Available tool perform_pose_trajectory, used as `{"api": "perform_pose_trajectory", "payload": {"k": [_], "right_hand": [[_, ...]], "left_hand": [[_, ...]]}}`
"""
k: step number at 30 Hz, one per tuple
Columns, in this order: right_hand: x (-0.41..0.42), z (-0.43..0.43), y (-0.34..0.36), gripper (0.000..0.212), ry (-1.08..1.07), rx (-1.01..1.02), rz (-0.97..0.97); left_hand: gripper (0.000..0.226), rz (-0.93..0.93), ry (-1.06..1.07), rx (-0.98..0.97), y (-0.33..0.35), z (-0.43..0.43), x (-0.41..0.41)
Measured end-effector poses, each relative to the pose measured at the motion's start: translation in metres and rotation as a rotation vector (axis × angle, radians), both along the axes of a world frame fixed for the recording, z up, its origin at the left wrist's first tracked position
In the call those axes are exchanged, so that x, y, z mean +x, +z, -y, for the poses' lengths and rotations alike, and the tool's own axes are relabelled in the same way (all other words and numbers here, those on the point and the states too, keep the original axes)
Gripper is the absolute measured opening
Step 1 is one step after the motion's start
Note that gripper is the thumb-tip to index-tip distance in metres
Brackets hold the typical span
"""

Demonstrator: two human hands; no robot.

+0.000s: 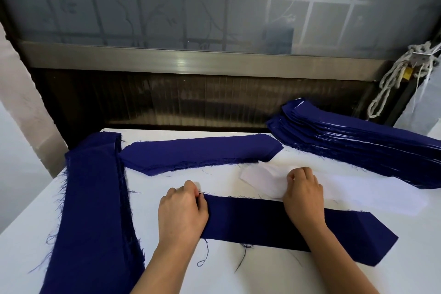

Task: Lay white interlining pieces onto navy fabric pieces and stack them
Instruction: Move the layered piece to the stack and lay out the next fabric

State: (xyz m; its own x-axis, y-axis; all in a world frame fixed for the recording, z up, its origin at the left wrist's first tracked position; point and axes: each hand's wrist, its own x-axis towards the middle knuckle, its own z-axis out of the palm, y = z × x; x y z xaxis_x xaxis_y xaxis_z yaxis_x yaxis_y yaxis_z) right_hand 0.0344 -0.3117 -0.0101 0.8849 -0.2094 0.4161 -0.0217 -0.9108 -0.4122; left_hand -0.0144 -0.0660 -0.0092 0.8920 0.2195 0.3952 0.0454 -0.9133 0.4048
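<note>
A long navy fabric piece (257, 224) lies flat across the white table in front of me, pointed at its right end. My left hand (182, 212) pinches its upper left corner with curled fingers. My right hand (304, 194) rests above the piece's middle and grips the end of a white interlining piece (267, 178), which lifts slightly off a pile of white interlining (372, 196) stretching to the right. Part of the navy piece is hidden under my right forearm.
A tall stack of navy pieces layered with white (358, 143) sits at the back right. A lower stack of pointed navy pieces (200, 153) lies behind my hands. A long navy stack (93, 210) runs down the left edge of the table (238, 277). Rope (391, 83) hangs by the window.
</note>
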Motion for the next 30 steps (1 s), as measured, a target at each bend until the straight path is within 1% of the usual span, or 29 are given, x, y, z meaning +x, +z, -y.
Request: {"api": "perform_pose_trajectory", "payload": {"k": [4,7,10,12,14,16,18,19,20,21,23,25,26,27,30], "right_hand": [[-0.005,0.003,0.003,0.016,0.002,-0.013,0.221],[-0.01,0.004,0.006,0.016,0.01,-0.016,0.328],[-0.018,-0.003,0.011,0.013,0.077,-0.021,0.381],[-0.024,-0.012,0.016,0.009,0.14,-0.041,0.408],[-0.033,-0.025,0.017,0.01,0.224,-0.053,0.43],[-0.044,-0.041,0.015,0.013,0.316,-0.067,0.426],[-0.053,-0.056,0.011,0.015,0.399,-0.102,0.393],[-0.057,-0.062,0.01,0.013,0.439,-0.126,0.373],[-0.059,-0.066,0.007,0.011,0.479,-0.152,0.354],[-0.061,-0.07,0.006,0.01,0.518,-0.173,0.335],[-0.062,-0.072,0.004,0.01,0.564,-0.18,0.297],[-0.062,-0.07,0.005,0.017,0.556,-0.126,0.252],[-0.062,-0.068,0.005,0.024,0.543,-0.093,0.223],[-0.062,-0.066,0.006,0.033,0.534,-0.068,0.192],[-0.06,-0.063,0.008,0.053,0.538,-0.072,0.112]], "left_hand": [[0.016,-0.017,-0.009,0.002,-0.001,0.0,0.0],[0.015,-0.013,-0.013,0.016,0.0,0.0,0.0],[0.019,0.069,-0.031,-0.021,0.002,0.001,0.0],[0.028,0.137,-0.085,-0.079,0.001,-0.001,0.001],[0.048,0.128,-0.161,-0.208,0.001,-0.001,-0.001],[0.066,0.037,-0.215,-0.451,0.0,0.0,-0.001],[0.069,-0.08,-0.232,-0.697,-0.003,0.002,0.003],[0.071,-0.125,-0.259,-0.771,-0.004,0.004,0.004],[0.071,-0.139,-0.299,-0.791,-0.005,0.006,0.005],[0.065,-0.118,-0.331,-0.754,-0.005,0.006,0.005],[0.039,-0.056,-0.353,-0.646,-0.006,0.008,0.007],[0.013,-0.005,-0.357,-0.633,-0.006,0.008,0.006],[0.008,0.029,-0.366,-0.631,-0.005,0.009,0.004],[0.008,0.073,-0.375,-0.614,-0.004,0.01,0.002],[0.01,0.244,-0.378,-0.484,0.001,0.011,-0.005]]}}
